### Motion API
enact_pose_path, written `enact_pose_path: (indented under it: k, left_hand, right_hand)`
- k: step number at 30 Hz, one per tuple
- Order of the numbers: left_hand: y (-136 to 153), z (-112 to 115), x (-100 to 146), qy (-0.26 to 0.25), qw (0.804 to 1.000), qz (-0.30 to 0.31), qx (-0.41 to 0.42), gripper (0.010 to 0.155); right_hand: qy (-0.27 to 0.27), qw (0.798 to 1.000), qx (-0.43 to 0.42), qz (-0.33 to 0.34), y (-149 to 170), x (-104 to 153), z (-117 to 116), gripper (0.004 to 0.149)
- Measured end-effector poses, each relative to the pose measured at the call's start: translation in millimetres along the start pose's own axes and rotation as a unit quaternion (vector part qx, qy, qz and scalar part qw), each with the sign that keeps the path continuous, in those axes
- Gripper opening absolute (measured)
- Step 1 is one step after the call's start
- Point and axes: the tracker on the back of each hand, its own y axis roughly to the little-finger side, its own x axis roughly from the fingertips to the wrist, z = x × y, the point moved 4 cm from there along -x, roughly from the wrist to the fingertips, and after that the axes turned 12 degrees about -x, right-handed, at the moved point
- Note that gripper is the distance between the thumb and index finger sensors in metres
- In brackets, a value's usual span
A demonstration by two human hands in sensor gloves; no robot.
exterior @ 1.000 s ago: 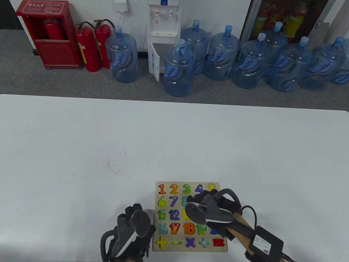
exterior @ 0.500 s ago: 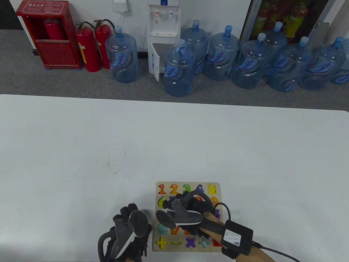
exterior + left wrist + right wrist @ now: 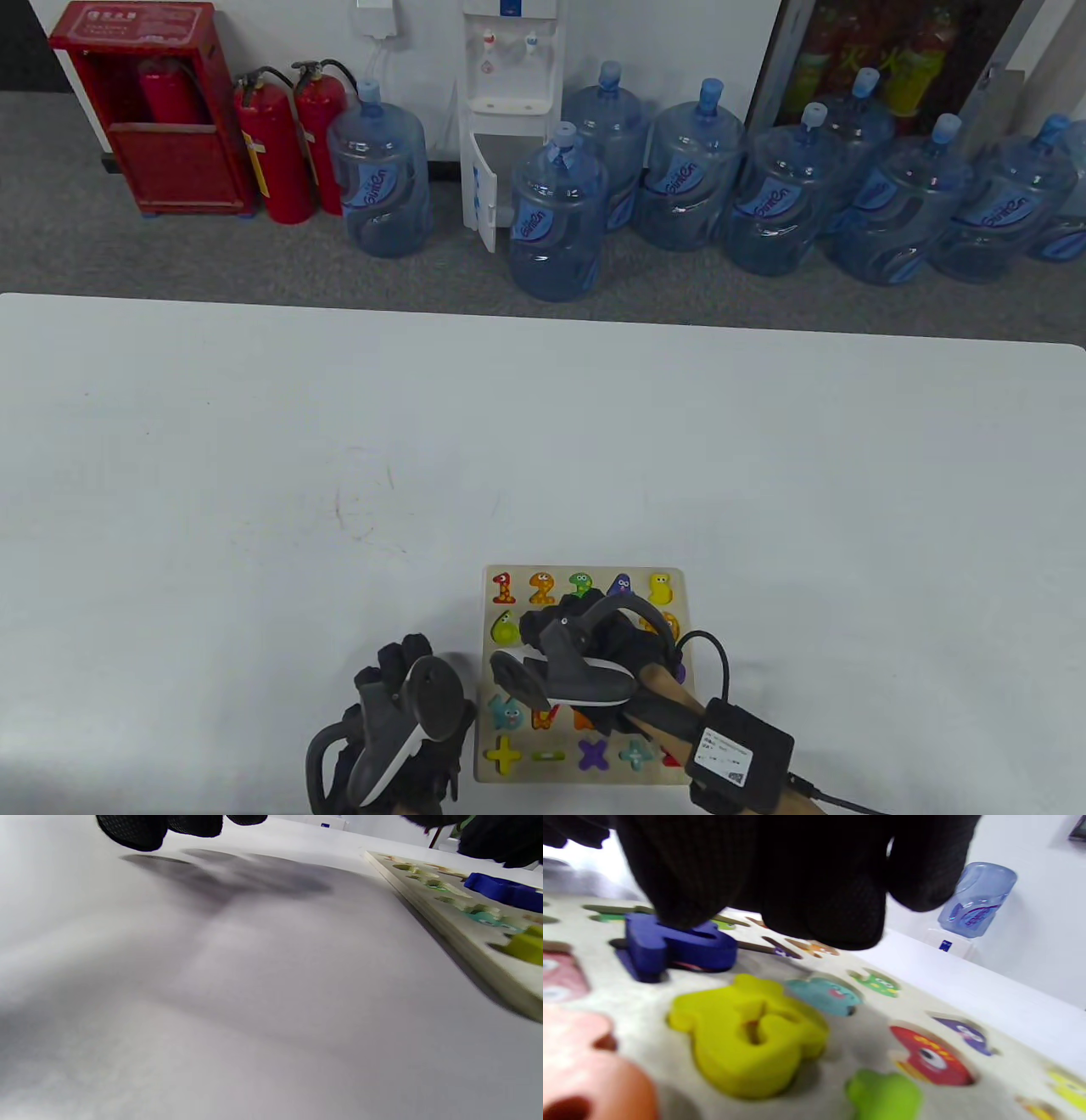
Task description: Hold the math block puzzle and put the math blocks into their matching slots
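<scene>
The wooden math puzzle board (image 3: 522,604) lies flat near the table's front edge, with coloured number and sign blocks in its slots. My right hand (image 3: 556,624) is over the middle of the board. In the right wrist view its fingers (image 3: 683,878) come down on a blue block (image 3: 674,946) that sits raised above the board (image 3: 865,1035). A yellow block (image 3: 746,1035) beside it also stands proud. My left hand (image 3: 399,666) rests on the table just left of the board. Its fingers (image 3: 135,827) are spread and hold nothing. The blue block (image 3: 500,891) also shows in the left wrist view.
The white table (image 3: 254,467) stretches far and to both sides of the board. Beyond its far edge stand several water bottles (image 3: 556,221), a dispenser (image 3: 505,102) and red fire extinguishers (image 3: 271,153) on the floor.
My right hand has moved left across the board, from its right half to its middle, and the yellow 5 is now uncovered. My left hand has stayed beside the board's left edge.
</scene>
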Motion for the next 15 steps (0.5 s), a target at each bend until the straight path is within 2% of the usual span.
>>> enact_pose_path:
  k: [5, 9, 14, 15]
  left_hand:
    - [-4, 0, -1, 0.004, 1.000, 0.015, 0.000, 0.084]
    - [-7, 0, 0, 0.003, 1.000, 0.025, -0.003, 0.084]
    - [-12, -1, 0, 0.004, 0.999, 0.043, 0.003, 0.084]
    - [-12, -1, 0, 0.004, 0.999, 0.045, 0.002, 0.084]
  right_hand:
    - [-0.012, 1.000, 0.013, -0.020, -3, 0, -10, 0.059]
    - [0.006, 0.999, 0.028, -0.020, -11, 5, -8, 0.058]
    - [-0.019, 0.999, 0.040, -0.020, -21, 13, -12, 0.057]
    - [-0.010, 0.998, 0.053, -0.021, -22, 14, -12, 0.058]
